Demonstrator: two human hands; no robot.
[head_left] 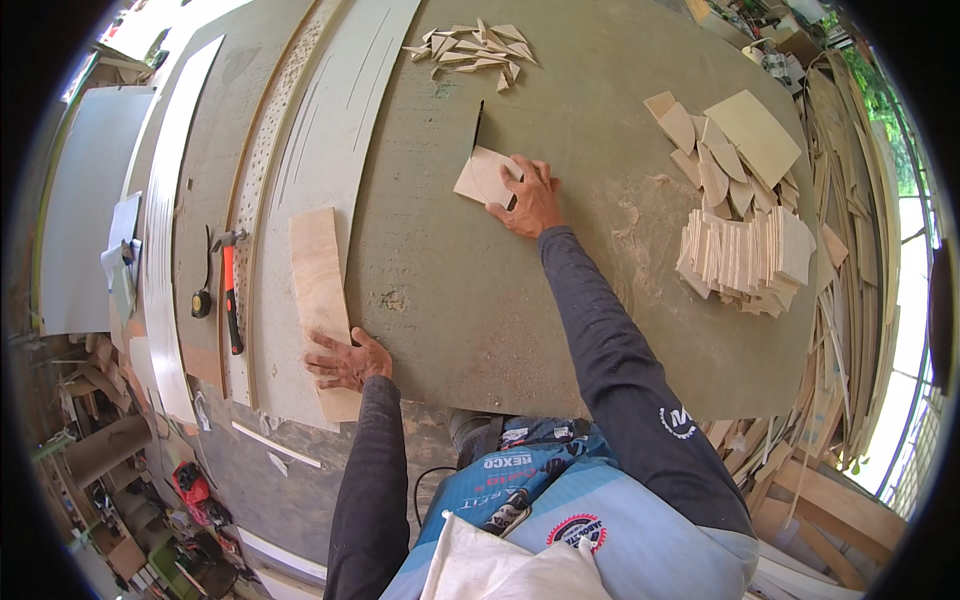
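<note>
My right hand (532, 196) has its fingers bent over the right side of a small square plywood piece (482, 178) marked with a faint curved line. The piece lies on a wide grey-green tabletop (455, 300). Its upper corner meets a thin dark upright strip (479, 122); whether that is a saw blade or a slot, I cannot tell. Off to the left, my left hand (350, 360) lies flat with fingers spread on the lower part of a long plywood strip (318, 265). The strip rests on a pale board (322, 130).
Thin pointed offcuts (473, 52) lie at the far side. Curved wood pieces (712, 160), a square sheet (752, 138) and a stack of thin plywood (740, 255) sit at the right. A hammer (231, 290) and tape measure (201, 300) lie at the left.
</note>
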